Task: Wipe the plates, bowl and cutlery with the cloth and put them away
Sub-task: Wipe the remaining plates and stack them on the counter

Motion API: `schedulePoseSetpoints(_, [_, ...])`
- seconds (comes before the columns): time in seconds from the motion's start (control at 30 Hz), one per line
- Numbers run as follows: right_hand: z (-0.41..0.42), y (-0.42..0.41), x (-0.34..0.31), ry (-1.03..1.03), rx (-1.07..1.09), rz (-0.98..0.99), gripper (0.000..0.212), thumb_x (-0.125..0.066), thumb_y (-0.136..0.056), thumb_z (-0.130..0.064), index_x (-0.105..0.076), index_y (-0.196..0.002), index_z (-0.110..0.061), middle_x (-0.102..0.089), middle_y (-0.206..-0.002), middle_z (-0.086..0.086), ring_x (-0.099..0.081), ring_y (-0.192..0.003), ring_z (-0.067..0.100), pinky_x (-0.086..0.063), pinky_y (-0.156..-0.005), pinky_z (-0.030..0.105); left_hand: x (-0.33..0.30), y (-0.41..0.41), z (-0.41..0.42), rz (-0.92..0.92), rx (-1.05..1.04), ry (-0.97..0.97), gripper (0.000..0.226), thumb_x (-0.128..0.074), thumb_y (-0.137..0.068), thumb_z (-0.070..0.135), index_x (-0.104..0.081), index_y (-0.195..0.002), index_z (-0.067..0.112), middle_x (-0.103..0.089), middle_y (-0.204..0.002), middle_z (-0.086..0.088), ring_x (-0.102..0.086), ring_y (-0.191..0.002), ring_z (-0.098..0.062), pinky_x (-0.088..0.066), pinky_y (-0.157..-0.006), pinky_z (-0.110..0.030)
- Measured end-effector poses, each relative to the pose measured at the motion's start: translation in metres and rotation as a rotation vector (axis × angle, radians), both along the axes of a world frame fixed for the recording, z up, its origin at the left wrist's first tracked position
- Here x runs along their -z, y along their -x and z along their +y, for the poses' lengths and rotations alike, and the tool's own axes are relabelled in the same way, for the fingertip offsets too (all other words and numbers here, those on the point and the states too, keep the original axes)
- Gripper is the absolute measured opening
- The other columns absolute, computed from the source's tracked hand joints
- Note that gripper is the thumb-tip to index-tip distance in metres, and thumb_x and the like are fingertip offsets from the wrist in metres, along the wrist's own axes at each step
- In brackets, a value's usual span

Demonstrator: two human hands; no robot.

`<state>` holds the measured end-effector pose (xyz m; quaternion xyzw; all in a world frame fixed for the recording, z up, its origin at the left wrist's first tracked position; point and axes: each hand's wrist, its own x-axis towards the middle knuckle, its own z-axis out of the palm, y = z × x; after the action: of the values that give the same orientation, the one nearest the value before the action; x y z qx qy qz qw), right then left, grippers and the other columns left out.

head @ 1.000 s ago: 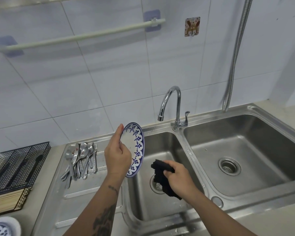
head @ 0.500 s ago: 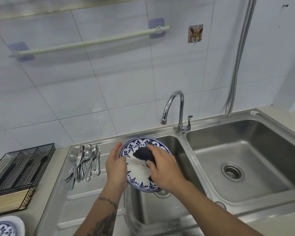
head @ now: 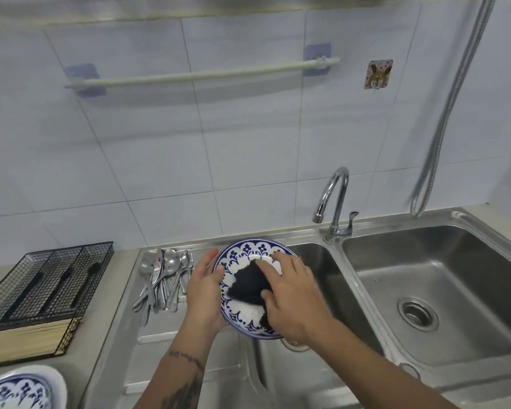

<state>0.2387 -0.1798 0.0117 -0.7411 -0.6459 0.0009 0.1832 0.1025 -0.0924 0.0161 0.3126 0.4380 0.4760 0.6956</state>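
The right hand covers much of the blue-patterned plate, its spread fingers pressing a dark cloth flat against the plate's face, so the plate's right rim and part of the cloth are hidden. The left hand grips the plate's left edge, thumb on the rim and fingers behind it out of sight; the plate is held tilted over the left basin of a steel double sink, at the basin's left edge. A cluster of spoons lies on the draining board just left of the hands, their handles overlapping and hard to count. At the tabletop's lower left corner a second patterned plate is cut off by the frame. A black wire basket sits at the left edge, its contents dim. Behind are white tiles, a towel rail, a tap and a blurred metal hose.
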Motion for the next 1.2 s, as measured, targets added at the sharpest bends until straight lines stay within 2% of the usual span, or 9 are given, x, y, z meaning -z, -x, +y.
schedulePoseSetpoints(0.1, [-0.004, 0.01, 0.003, 0.162, -0.161, 0.158, 0.054, -0.043, -0.096, -0.028, -0.031, -0.148, -0.023, -0.041, -0.143, -0.003, -0.036, -0.128, 0.021, -0.032, -0.109, 0.036, 0.002, 0.016, 0.007, 0.001, -0.014, -0.019, 0.039, -0.043, -0.099, -0.007, -0.059, -0.125, 0.018, -0.067, -0.122, -0.011, -0.068, -0.094, -0.027, -0.058, -0.078, -0.043])
schedulePoseSetpoints(0.27, [-0.003, 0.049, 0.013, 0.253, -0.274, 0.078, 0.055, -0.037, -0.101, -0.028, -0.018, -0.152, -0.029, -0.013, -0.16, -0.004, -0.011, -0.145, 0.017, -0.012, -0.12, 0.033, 0.007, 0.037, 0.02, -0.029, 0.009, -0.027, 0.039, -0.042, -0.1, -0.006, -0.064, -0.111, 0.024, -0.068, -0.122, -0.009, -0.066, -0.104, -0.03, -0.053, -0.095, -0.054])
schedulePoseSetpoints(0.43, [0.026, 0.046, 0.02, 0.276, -0.065, -0.047, 0.065, -0.03, -0.099, -0.043, 0.0, -0.154, -0.024, 0.015, -0.16, 0.006, 0.013, -0.147, 0.023, 0.0, -0.12, 0.04, 0.012, 0.038, 0.017, -0.019, 0.072, -0.038, 0.041, -0.046, -0.098, -0.007, -0.063, -0.122, 0.02, -0.07, -0.118, -0.009, -0.069, -0.103, -0.029, -0.06, -0.076, -0.04])
schedulePoseSetpoints(0.57, [0.015, 0.049, 0.015, 0.314, 0.058, -0.115, 0.066, -0.023, -0.098, -0.048, -0.006, -0.154, -0.017, 0.005, -0.161, 0.012, 0.002, -0.148, 0.026, 0.0, -0.12, 0.04, 0.009, 0.045, 0.027, -0.015, 0.029, -0.054, 0.039, -0.044, -0.096, -0.011, -0.066, -0.108, 0.019, -0.07, -0.114, -0.01, -0.068, -0.094, -0.028, -0.057, -0.086, -0.048])
schedulePoseSetpoints(0.7, [-0.014, 0.072, 0.011, 0.36, -0.063, -0.055, 0.075, -0.001, -0.091, -0.06, -0.022, -0.152, -0.023, -0.004, -0.162, 0.009, -0.005, -0.147, 0.025, -0.001, -0.119, 0.036, 0.01, 0.05, 0.041, 0.0, 0.005, -0.067, 0.038, -0.045, -0.097, -0.01, -0.063, -0.122, 0.012, -0.068, -0.124, -0.009, -0.065, -0.103, -0.028, -0.051, -0.099, -0.053])
schedulePoseSetpoints(0.8, [-0.001, 0.073, 0.013, 0.333, -0.212, 0.117, 0.054, -0.021, -0.101, -0.046, -0.02, -0.152, -0.028, 0.005, -0.162, -0.001, 0.008, -0.148, 0.016, 0.003, -0.118, 0.028, 0.01, 0.044, 0.039, -0.011, 0.038, -0.064, 0.037, -0.045, -0.098, -0.008, -0.063, -0.123, 0.013, -0.071, -0.12, -0.008, -0.068, -0.102, -0.026, -0.055, -0.093, -0.047])
schedulePoseSetpoints(0.87, [0.019, 0.066, 0.015, 0.281, -0.249, 0.082, 0.054, -0.029, -0.102, -0.038, -0.015, -0.153, -0.028, 0.009, -0.161, -0.003, 0.013, -0.147, 0.015, 0.005, -0.118, 0.029, 0.009, 0.038, 0.032, -0.039, 0.058, -0.047, 0.036, -0.043, -0.098, -0.008, -0.065, -0.117, 0.015, -0.072, -0.115, -0.009, -0.068, -0.101, -0.027, -0.056, -0.091, -0.045])
schedulePoseSetpoints(1.0, [0.046, 0.04, 0.017, 0.23, -0.103, -0.092, 0.058, -0.028, -0.101, -0.04, -0.009, -0.154, -0.024, 0.011, -0.161, 0.002, 0.008, -0.148, 0.021, -0.003, -0.12, 0.041, 0.012, 0.034, 0.025, -0.086, 0.07, -0.004, 0.036, -0.043, -0.098, -0.009, -0.063, -0.118, 0.014, -0.069, -0.122, -0.014, -0.068, -0.102, -0.03, -0.057, -0.087, -0.044])
schedulePoseSetpoints(1.2, [0.019, 0.044, 0.021, 0.329, 0.049, -0.165, 0.059, -0.024, -0.1, -0.04, -0.015, -0.153, -0.019, -0.003, -0.162, 0.005, -0.003, -0.148, 0.022, -0.004, -0.12, 0.04, 0.011, 0.053, 0.044, -0.058, 0.014, -0.047, 0.035, -0.05, -0.098, -0.006, -0.061, -0.125, 0.013, -0.068, -0.125, -0.008, -0.068, -0.104, -0.027, -0.057, -0.085, -0.043])
